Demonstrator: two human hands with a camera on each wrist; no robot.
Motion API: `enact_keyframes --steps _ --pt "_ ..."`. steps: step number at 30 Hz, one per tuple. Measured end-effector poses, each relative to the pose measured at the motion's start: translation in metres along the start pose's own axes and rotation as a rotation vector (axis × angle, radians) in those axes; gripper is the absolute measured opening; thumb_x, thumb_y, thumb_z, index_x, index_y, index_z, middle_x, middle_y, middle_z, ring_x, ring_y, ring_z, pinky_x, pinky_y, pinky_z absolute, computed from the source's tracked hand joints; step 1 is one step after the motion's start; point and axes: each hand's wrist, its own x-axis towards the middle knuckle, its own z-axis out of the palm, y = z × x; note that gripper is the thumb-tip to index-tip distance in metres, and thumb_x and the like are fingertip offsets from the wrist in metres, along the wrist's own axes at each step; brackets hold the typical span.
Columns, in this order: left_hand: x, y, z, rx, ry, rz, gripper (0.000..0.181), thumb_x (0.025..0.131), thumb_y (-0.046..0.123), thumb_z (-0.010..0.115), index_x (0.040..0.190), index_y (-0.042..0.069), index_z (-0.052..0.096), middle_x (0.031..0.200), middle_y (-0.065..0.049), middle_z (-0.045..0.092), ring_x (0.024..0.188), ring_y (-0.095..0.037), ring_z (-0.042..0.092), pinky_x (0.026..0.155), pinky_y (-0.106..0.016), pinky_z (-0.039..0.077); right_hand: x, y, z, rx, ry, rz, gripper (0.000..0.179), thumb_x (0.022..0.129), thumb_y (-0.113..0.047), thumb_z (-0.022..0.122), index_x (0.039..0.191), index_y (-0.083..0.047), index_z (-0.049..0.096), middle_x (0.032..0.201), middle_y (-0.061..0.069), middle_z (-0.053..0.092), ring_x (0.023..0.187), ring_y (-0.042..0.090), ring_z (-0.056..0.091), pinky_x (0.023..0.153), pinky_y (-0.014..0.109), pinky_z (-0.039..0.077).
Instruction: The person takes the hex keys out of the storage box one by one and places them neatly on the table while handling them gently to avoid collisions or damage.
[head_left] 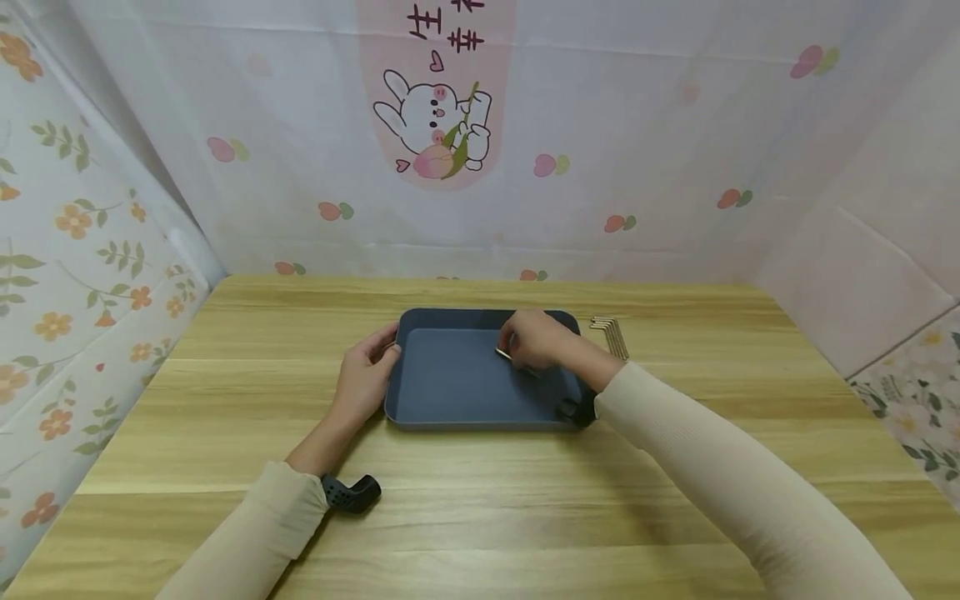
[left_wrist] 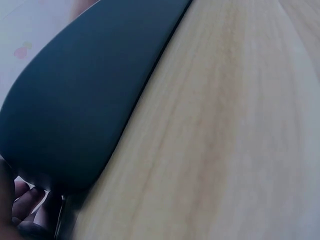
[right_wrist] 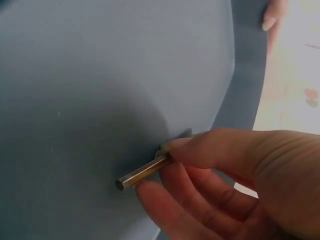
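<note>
A dark blue-grey rectangular tray [head_left: 457, 387] with a raised rim lies on the wooden table. At its left side my left hand [head_left: 362, 382] grips the wall, thumb at the rim; in the left wrist view its fingers [left_wrist: 27, 202] show beside the tray's corner. Over the right half of the tray, my right hand [head_left: 538, 340] pinches a brass-coloured hex key [right_wrist: 145, 172] between thumb and fingers. One hexagonal end sticks out close over the tray floor, while the rest is partly hidden by the hand.
Several more hex keys [head_left: 617, 337] lie side by side on the table [head_left: 480, 517], just beyond the tray's right back corner. A white printed curtain [head_left: 637, 150] hangs behind the table, and a flowered cloth [head_left: 82, 275] hangs at the left.
</note>
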Motion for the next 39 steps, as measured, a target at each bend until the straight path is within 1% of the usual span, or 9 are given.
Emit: enact_keyframes --steps 6,9,13,16,23,29,32,35,39 --pt "-0.001 0.002 0.0 0.0 0.006 0.001 0.043 0.103 0.008 0.052 0.146 0.001 0.052 0.145 -0.019 0.058 0.135 -0.03 0.056 0.088 -0.002 0.042 -0.006 0.01 -0.005 0.043 0.021 -0.048 0.026 0.088 -0.002 0.069 0.113 -0.003 0.073 0.099 0.012 0.073 0.088 0.021 0.068 0.079 0.035 0.056" --pt "-0.001 0.002 0.0 0.005 0.009 -0.005 0.044 0.103 0.009 0.052 0.146 0.002 0.052 0.146 -0.018 0.058 0.136 -0.029 0.056 0.089 -0.002 0.042 -0.011 0.015 -0.011 0.103 0.032 -0.063 0.025 0.09 -0.002 0.067 0.115 0.0 0.072 0.098 0.013 0.072 0.081 0.019 0.068 0.072 0.033 0.057" --pt "-0.001 0.002 0.0 0.003 0.007 -0.008 0.044 0.103 0.011 0.052 0.147 0.003 0.052 0.146 -0.018 0.058 0.137 -0.029 0.056 0.09 -0.003 0.043 -0.019 0.023 -0.017 0.223 0.053 -0.071 0.025 0.092 0.001 0.064 0.116 0.005 0.07 0.093 0.014 0.068 0.065 0.017 0.063 0.06 0.03 0.055" --pt "-0.001 0.002 0.0 0.0 0.003 -0.005 0.044 0.104 0.011 0.052 0.147 0.003 0.052 0.147 -0.018 0.057 0.137 -0.029 0.055 0.091 -0.003 0.043 -0.026 0.029 -0.02 0.282 0.093 -0.056 0.027 0.092 0.001 0.064 0.119 0.006 0.067 0.091 0.013 0.067 0.062 0.016 0.06 0.058 0.029 0.053" --pt "-0.001 0.003 0.001 0.005 0.008 -0.004 0.044 0.103 0.011 0.053 0.147 0.004 0.053 0.146 -0.017 0.058 0.136 -0.028 0.056 0.09 -0.002 0.042 -0.04 0.04 -0.019 0.375 0.194 -0.021 0.04 0.093 0.001 0.064 0.132 0.005 0.058 0.1 0.019 0.068 0.068 0.019 0.065 0.064 0.035 0.058" --pt "-0.002 0.003 0.001 0.003 0.007 -0.007 0.044 0.104 0.01 0.052 0.147 0.004 0.052 0.146 -0.017 0.058 0.137 -0.028 0.055 0.09 -0.002 0.042 -0.049 0.045 -0.017 0.42 0.275 -0.007 0.042 0.094 0.003 0.062 0.136 0.0 0.058 0.103 0.02 0.067 0.073 0.02 0.067 0.064 0.035 0.059" --pt "-0.003 0.004 0.001 0.005 0.007 -0.01 0.044 0.104 0.01 0.051 0.147 0.004 0.052 0.146 -0.017 0.058 0.137 -0.028 0.055 0.089 -0.002 0.042 -0.054 0.047 -0.019 0.463 0.309 0.026 0.042 0.094 0.003 0.061 0.136 -0.001 0.059 0.104 0.02 0.065 0.081 0.027 0.069 0.065 0.033 0.059" --pt "-0.003 0.005 0.002 0.006 0.004 -0.014 0.044 0.104 0.01 0.051 0.147 0.004 0.052 0.146 -0.018 0.058 0.137 -0.029 0.055 0.088 -0.002 0.042 -0.06 0.051 -0.023 0.494 0.346 0.065 0.042 0.095 0.002 0.061 0.137 0.0 0.059 0.107 0.022 0.063 0.092 0.034 0.07 0.068 0.036 0.062" --pt "-0.003 0.005 0.002 0.012 0.006 -0.015 0.044 0.104 0.01 0.052 0.147 0.005 0.052 0.146 -0.017 0.058 0.136 -0.029 0.056 0.087 -0.002 0.043 -0.068 0.06 -0.029 0.495 0.391 0.129 0.044 0.096 -0.001 0.06 0.14 -0.003 0.057 0.112 0.022 0.062 0.1 0.036 0.068 0.073 0.038 0.063"
